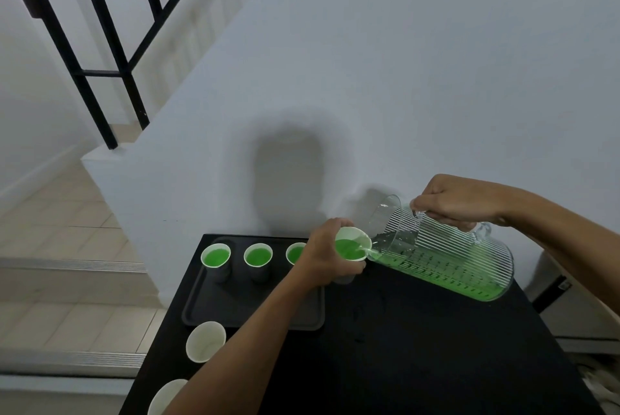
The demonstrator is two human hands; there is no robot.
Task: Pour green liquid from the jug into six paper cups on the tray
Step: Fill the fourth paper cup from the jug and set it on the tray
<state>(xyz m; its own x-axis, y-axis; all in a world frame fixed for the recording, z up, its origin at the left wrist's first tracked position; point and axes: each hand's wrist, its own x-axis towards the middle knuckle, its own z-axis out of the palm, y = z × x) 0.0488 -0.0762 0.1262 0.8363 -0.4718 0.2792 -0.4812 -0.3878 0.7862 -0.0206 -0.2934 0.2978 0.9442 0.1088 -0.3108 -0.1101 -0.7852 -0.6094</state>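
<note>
Nearest you, two empty white paper cups stand on the black tabletop (pixel 402 364), off the tray. The nearer empty cup (pixel 167 396) sits at the table's left edge, partly hidden by your left forearm. The farther empty cup (pixel 205 341) is just beside the near rim of the dark rectangular plastic tray (pixel 251 307). Your left forearm crosses over the tray's right half.

Beyond it, your left hand (pixel 325 257) grips a fourth white paper cup (pixel 352 247) with the fingers curled round its wall, at the tray's far right corner. This held cup is largely full of green liquid (pixel 469 287). Whether its base rests on a surface cannot be told.

To the right, the clear ribbed glass jug (pixel 443 257) is tilted steeply left above the table, its spout at the held cup's rim, and a thin green stream runs in. Liquid lies pooled along the jug's lower side. Your right hand (pixel 459 201) is closed round the jug's handle from above.

Along the tray's far edge stands a row of three filled paper cups (pixel 257 257), upright, the rightmost partly behind your left hand.

Behind the table: a pale wall (pixel 436 79), black stair railing (pixel 100 62) and tiled steps (pixel 67 280).
</note>
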